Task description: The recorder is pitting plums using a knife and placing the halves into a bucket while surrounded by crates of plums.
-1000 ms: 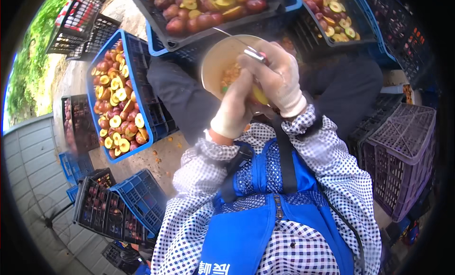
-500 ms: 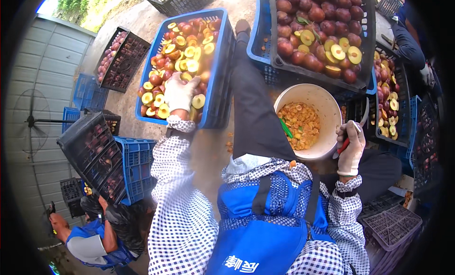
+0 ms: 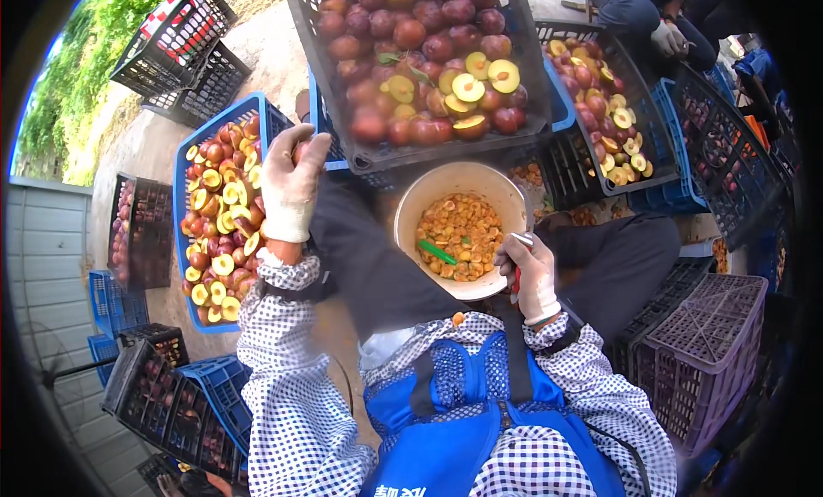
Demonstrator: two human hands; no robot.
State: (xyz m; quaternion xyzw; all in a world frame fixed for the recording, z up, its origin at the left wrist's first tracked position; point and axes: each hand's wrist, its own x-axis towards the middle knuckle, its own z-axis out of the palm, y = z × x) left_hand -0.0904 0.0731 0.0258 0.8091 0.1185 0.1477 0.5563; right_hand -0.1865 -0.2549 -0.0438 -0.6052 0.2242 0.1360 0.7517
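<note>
A: ok so what's the left hand [image 3: 290, 187] up to?
B: It's curled round a reddish plum [image 3: 302, 151], fingers wrapped over it, so most of the fruit is hidden. It's up near the right edge of the blue crate [image 3: 274, 120], which is loaded with plum halves [image 3: 225, 214], yellow insides showing on loads of them.
A: And the right hand [image 3: 531, 278]?
B: Closed round a knife [image 3: 515, 283]. You can see a bit of red below the fingers and shiny metal above. Can't really make out the whole blade tho. That hand's right by the lower right rim of the bucket [image 3: 467, 178].
A: What's in there?
B: A heap of orange-brown bits [image 3: 467, 218], with a green tool [image 3: 437, 252] lying on top. The bucket sits between the person's legs [image 3: 377, 257].
A: Anything up front?
B: Yeah, a black crate [image 3: 429, 157] full of plums, mostly whole, a few cut ones near the close end. Both hands are in pale gloves btw. Top right there's a co-worker's gloved hand [image 3: 667, 39] too.
</note>
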